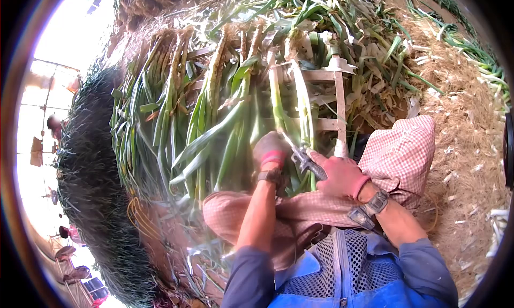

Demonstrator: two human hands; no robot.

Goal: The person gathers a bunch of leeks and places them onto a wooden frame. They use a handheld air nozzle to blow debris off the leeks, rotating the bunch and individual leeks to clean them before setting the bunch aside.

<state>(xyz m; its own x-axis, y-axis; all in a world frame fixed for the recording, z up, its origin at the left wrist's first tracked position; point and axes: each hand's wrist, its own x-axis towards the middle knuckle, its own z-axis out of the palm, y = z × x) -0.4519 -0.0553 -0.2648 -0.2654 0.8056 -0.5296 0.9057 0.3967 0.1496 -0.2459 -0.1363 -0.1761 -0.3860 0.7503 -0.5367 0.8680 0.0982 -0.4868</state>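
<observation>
The heap of green onions fills most of what I see, long leaves fanned out ahead of me with the earthy root ends pointing away. To the left of it stands a dark, bristly mound, and beyond that it is too bright to make anything out. On the right the ground is covered with dry straw, with peeled skins and a few loose green leaves scattered over it.

A pale wooden frame stands among the onions just in front of my knees, and stalks lie across its rails. A red-checked cloth covers my lap and both knees.

My hands are gloved in pink and sit close together over the cloth, not touching each other. My left hand is closed around the foot of one stalk, which runs up from my grip past the frame. My right hand is clamped on a small metal tool, whose tip points at the left hand, just beside that stalk. Whether it is a knife or shears I cannot tell.
</observation>
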